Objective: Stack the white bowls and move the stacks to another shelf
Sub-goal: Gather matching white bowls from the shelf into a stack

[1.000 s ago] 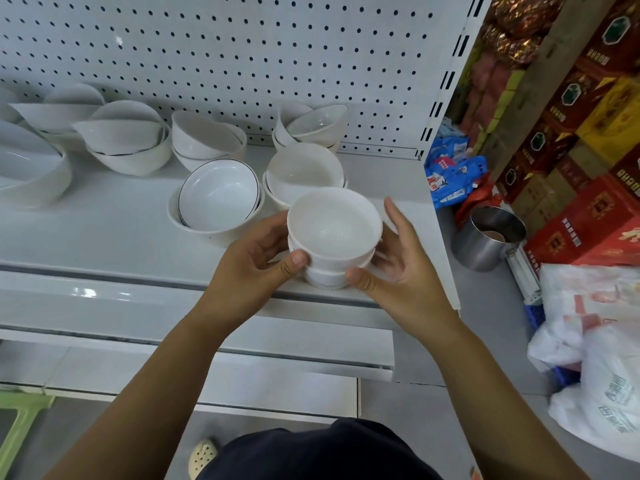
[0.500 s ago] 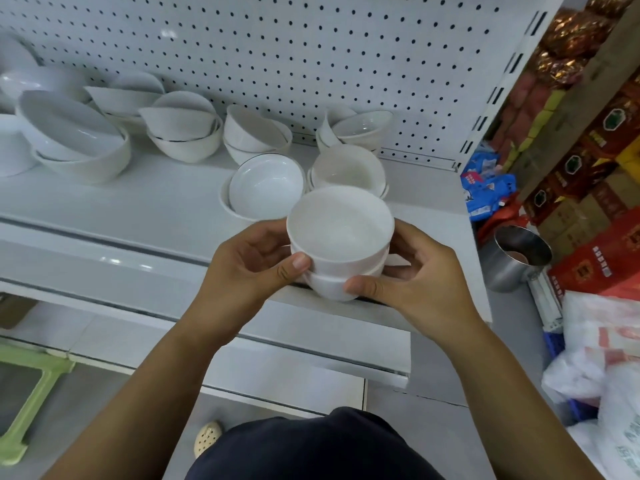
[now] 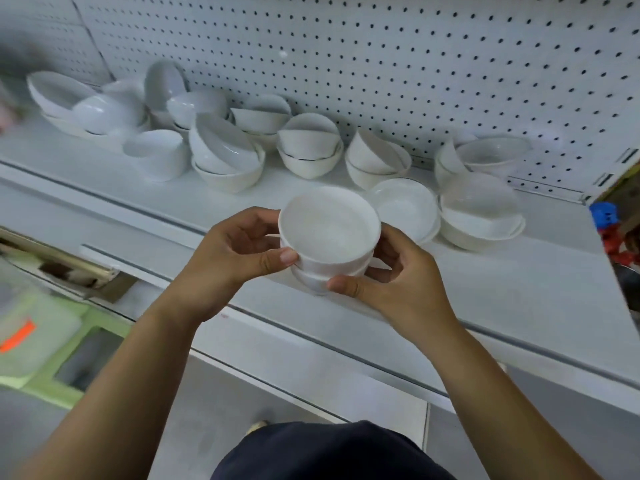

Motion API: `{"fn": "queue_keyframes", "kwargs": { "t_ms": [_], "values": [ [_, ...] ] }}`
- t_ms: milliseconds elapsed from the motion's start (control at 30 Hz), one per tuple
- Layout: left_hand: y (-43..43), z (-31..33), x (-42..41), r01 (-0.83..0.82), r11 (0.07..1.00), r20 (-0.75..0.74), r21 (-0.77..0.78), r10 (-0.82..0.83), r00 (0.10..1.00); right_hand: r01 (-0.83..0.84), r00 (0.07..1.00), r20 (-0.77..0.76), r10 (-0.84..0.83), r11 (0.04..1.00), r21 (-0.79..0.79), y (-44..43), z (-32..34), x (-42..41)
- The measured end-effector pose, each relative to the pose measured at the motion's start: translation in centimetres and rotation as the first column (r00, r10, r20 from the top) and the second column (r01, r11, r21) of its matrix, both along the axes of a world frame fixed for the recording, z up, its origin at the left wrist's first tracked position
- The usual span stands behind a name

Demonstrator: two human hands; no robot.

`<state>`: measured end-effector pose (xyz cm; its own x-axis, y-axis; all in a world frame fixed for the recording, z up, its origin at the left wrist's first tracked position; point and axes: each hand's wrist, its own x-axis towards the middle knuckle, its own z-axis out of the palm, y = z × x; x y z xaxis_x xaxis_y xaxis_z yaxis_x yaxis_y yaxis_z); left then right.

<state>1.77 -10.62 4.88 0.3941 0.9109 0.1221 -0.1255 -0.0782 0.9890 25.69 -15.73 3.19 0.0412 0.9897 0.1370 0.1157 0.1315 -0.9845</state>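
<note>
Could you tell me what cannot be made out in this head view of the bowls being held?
- Held stack of white bowls: the left hand and right hand cover its lower sides, so the bowl count is unclear.
- Far-left bowls: motion blur smears their outlines.
- Green stool: blurred and cut off by the left edge.
- Red and blue packages: cut off by the right edge.

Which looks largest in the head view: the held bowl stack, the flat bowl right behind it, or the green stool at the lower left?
1. green stool, partly cut off
2. held bowl stack and flat bowl: alike; the stack is nearer the camera, so unsure.
</note>
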Motion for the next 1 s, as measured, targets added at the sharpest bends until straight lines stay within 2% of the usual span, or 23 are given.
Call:
{"fn": "queue_keyframes", "kwargs": {
  "t_ms": [300,500,667,733,867,1000],
  "values": [
    [8.0,-0.8,-5.0,0.068,0.996,-0.082,-0.052,-0.072,0.994,0.117,0.992,0.050,-0.116,0.992,-0.037,6.6,-1.0,-5.9],
    [10.9,-2.1,-5.8,0.097,0.993,-0.069,-0.060,-0.101,0.992,0.122,0.990,0.076,-0.115,0.989,-0.088,9.5,-2.6,-7.0],
    [10.7,-2.6,-5.5,0.084,0.994,-0.042,-0.064,-0.087,0.995,0.143,0.989,0.035,-0.140,0.987,-0.067,10.1,-3.0,-8.2],
    [10.3,-2.5,-5.7,0.013,0.999,-0.083,-0.031,-0.016,0.996,0.176,0.984,0.034,-0.174,0.983,-0.056,10.2,-3.2,-8.8],
    [10.1,-3.6,-7.6,-0.255,0.963,-0.181,0.088,0.267,0.946,0.202,0.979,0.005,-0.202,0.978,-0.045,9.9,-3.4,-9.8],
    [10.6,-4.1,-10.1,-0.562,0.799,-0.127,0.215,0.593,0.795,0.231,0.973,0.036,-0.229,0.969,-0.083,10.3,-2.7,-11.1]
  ]
}}
